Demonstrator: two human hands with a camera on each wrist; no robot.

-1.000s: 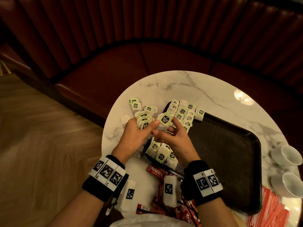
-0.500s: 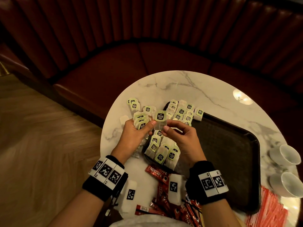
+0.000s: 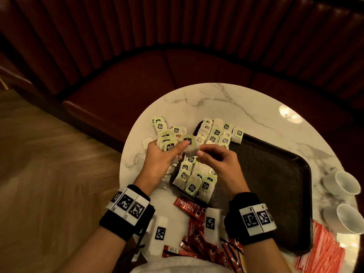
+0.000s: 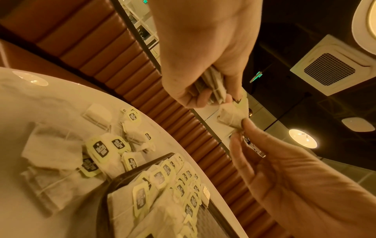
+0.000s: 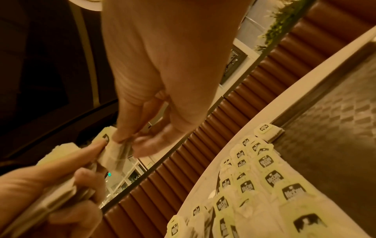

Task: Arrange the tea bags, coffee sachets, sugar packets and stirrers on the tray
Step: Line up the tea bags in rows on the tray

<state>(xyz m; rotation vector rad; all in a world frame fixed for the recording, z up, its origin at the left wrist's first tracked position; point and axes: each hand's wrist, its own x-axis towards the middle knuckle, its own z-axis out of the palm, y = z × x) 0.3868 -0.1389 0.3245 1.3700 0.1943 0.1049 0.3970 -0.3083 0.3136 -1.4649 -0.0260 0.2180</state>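
Observation:
My left hand (image 3: 177, 146) grips a small stack of green-tagged tea bags (image 3: 167, 143) above the table's left side; its thumb also touches a single tea bag (image 3: 191, 149). My right hand (image 3: 201, 151) pinches that single tea bag (image 4: 231, 117) by its lower corner, right beside the stack (image 4: 213, 85). Below the hands lies the dark tray (image 3: 275, 174), with one row of tea bags (image 3: 216, 133) at its far left corner and another (image 3: 195, 180) nearer me. Loose tea bags (image 3: 159, 124) lie on the marble left of the tray. Red coffee sachets (image 3: 189, 208) are piled at the table's near edge.
Two white cups (image 3: 342, 183) stand on the table (image 3: 216, 99) to the right of the tray. A heap of red-and-white striped packets (image 3: 325, 251) lies at the near right. A curved red bench (image 3: 137, 79) surrounds the far side of the round table.
The single tea bag has moved left, from over the tray's edge to against the left hand's stack. The right hand now pinches it lower down.

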